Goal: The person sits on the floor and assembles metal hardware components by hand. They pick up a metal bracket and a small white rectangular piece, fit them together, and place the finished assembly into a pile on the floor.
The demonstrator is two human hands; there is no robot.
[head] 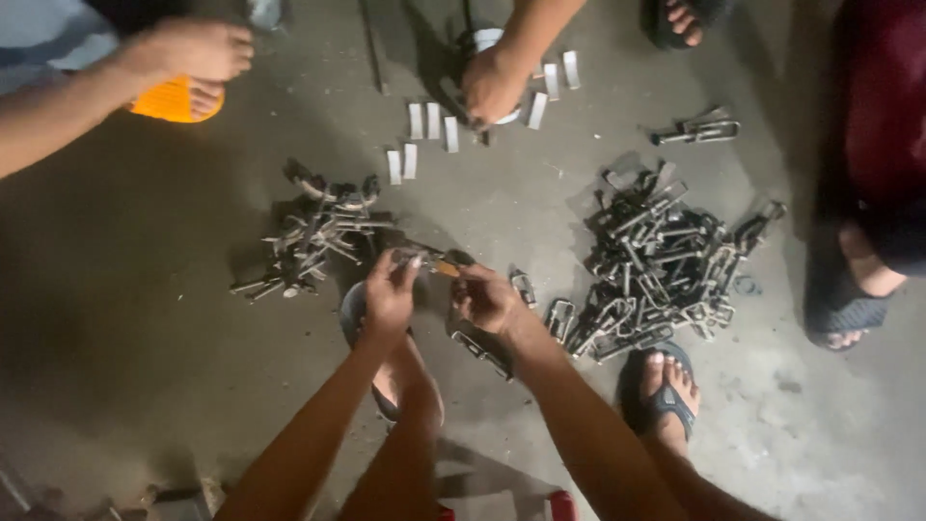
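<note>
Nearest to us, our two forearms reached out over the grey concrete floor, with our sandalled feet planted on it below them. Our left hand was pinched narrowly around one end of a small metal piece, and our right hand was closed on its other end, where a bit of orange showed between the fingertips; the piece hung just above the floor between the two hands, roughly at the middle of the visible floor. Just beside our right hand a few loose metal clips lay on the concrete. Beyond those, toward the right edge of the floor, sat the large pile of dark metal clips, tangled together, and another person's sandalled foot stood right of it. Left of our hands lay a smaller pile of metal parts. Farther out, short flat metal strips lay in a loose row, and another person's hand rested closed among them near the far edge. A separate single clasp lay toward the far right, and a bare foot on an orange sandal sat at the far left corner.
</note>
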